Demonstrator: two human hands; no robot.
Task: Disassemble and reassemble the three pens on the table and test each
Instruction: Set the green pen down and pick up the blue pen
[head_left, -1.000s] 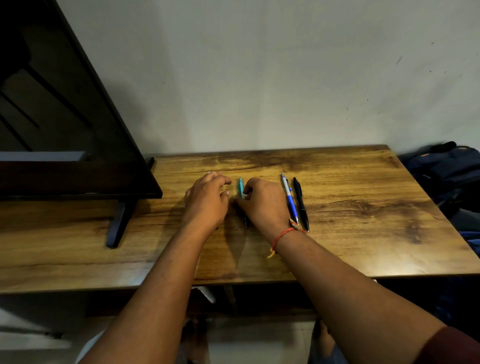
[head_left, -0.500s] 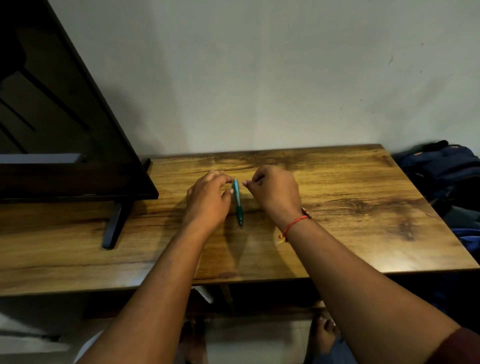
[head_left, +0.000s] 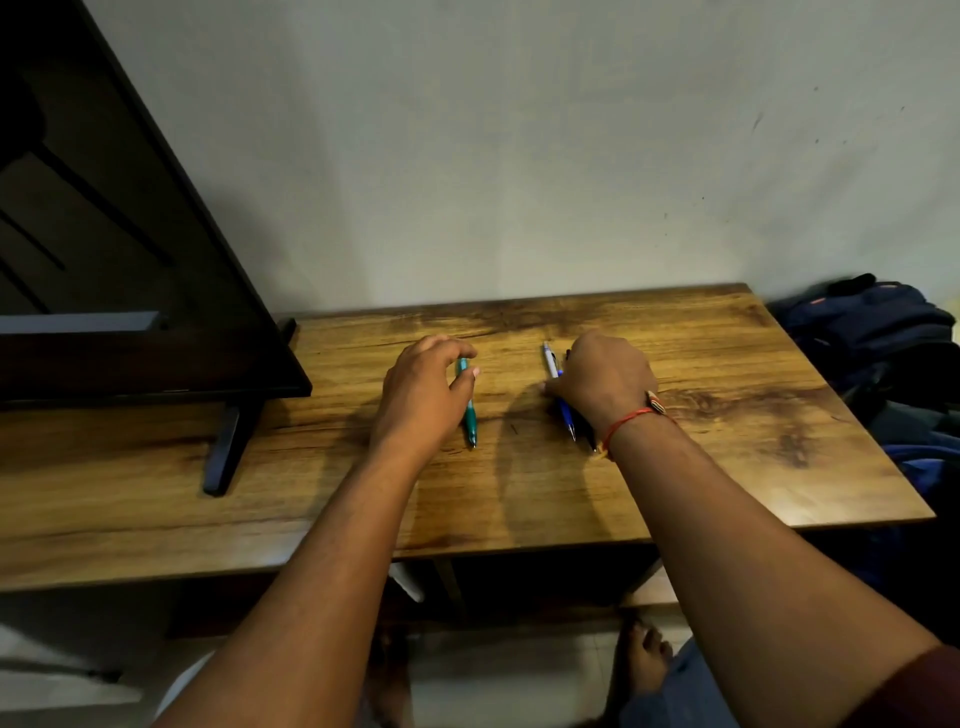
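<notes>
Three pens are on the wooden table. The teal pen points toward me at the middle, and my left hand curls its fingers round its upper half. To the right lie a blue and white pen and a black pen side by side. My right hand rests over both, fingers curled down onto them; the black pen is mostly hidden under the hand and wrist. A red thread band circles that wrist.
A dark flat screen on a black stand fills the table's left side. A dark blue bag lies past the table's right edge. A plain wall rises behind. My bare feet show under the table.
My right hand has let go of the teal pen and moved right onto the blue and black pens. My left hand has stayed on the teal pen.
</notes>
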